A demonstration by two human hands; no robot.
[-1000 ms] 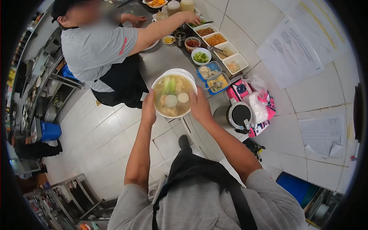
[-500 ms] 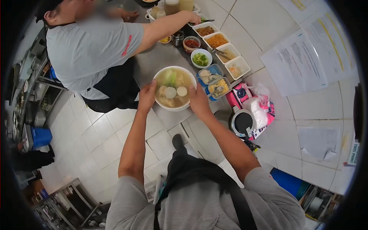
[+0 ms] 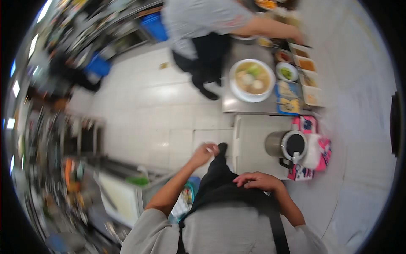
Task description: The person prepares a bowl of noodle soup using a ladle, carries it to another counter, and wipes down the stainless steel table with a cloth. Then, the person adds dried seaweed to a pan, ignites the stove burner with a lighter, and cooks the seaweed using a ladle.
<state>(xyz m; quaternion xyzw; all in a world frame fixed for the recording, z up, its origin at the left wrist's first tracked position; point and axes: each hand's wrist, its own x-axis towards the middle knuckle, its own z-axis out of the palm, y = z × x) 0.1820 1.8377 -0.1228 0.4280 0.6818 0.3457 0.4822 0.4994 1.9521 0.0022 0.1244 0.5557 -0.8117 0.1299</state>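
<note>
The white bowl of soup, with greens and pale round pieces in broth, stands on the steel counter, apart from both my hands. My left hand is in the air over the floor by my shoe. Its fingers look bent but are smeared by motion, so I cannot make out whether it holds anything. Close against my black apron, my right hand has its fingers stretched out and holds nothing.
A co-worker reaches over the food tubs. Below the counter end, a metal jug stands on a pale surface beside pink bags. A bin with greens lies left. Another person is far left.
The bowl of soup was between both my hands; now it rests on the counter, released. My hands have drawn back toward my body, and the view has turned left.
</note>
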